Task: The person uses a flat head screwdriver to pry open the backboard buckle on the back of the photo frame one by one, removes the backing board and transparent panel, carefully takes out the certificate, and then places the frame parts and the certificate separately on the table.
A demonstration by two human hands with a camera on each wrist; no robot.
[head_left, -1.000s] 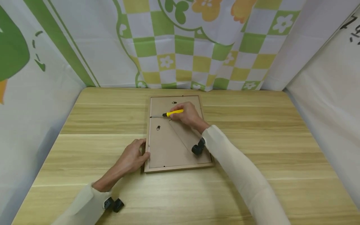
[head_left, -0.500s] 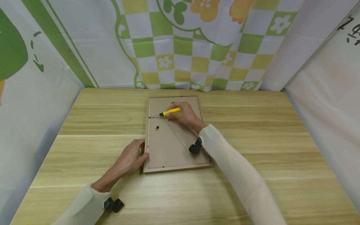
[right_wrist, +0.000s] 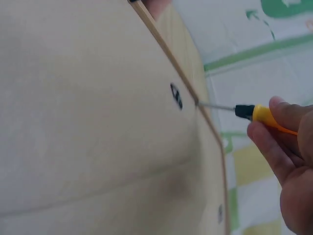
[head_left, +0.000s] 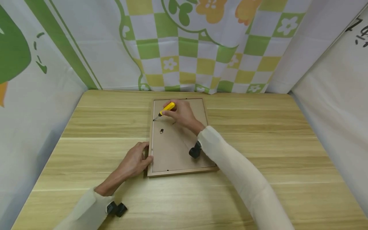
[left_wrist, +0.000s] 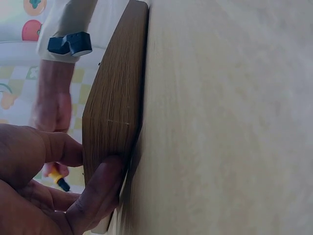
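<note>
A picture frame (head_left: pixel 179 173) lies face down, its beige backing board (head_left: pixel 175 156) upward. My left hand (head_left: pixel 135 161) holds its left edge, with the thumb over the rim; in the left wrist view, fingertips (left_wrist: pixel 100 188) press against the wooden side (left_wrist: pixel 115 98). My right hand (head_left: pixel 183 112) pinches a yellow-handled screwdriver (head_left: pixel 168 109), which slants down to the left. Its tip is at a small dark tab (head_left: pixel 153 120) on the frame's left inner edge. Close to that spot sits a black hanging ring (right_wrist: pixel 176 96). The upper hanger is hidden behind my right hand in the head view.
The frame rests on a wood-grain table (head_left: pixel 273 143). A green and yellow checked curtain (head_left: pixel 188 48) hangs behind the far edge, and white sheets (head_left: pixel 336 105) flank both sides. Black cameras (head_left: pixel 195 150) sit on both wrists.
My right hand has moved left and slightly away from me, and the screwdriver has gone from nearly flat to steeper, its tip staying by the tab. The left hand and frame stay put.
</note>
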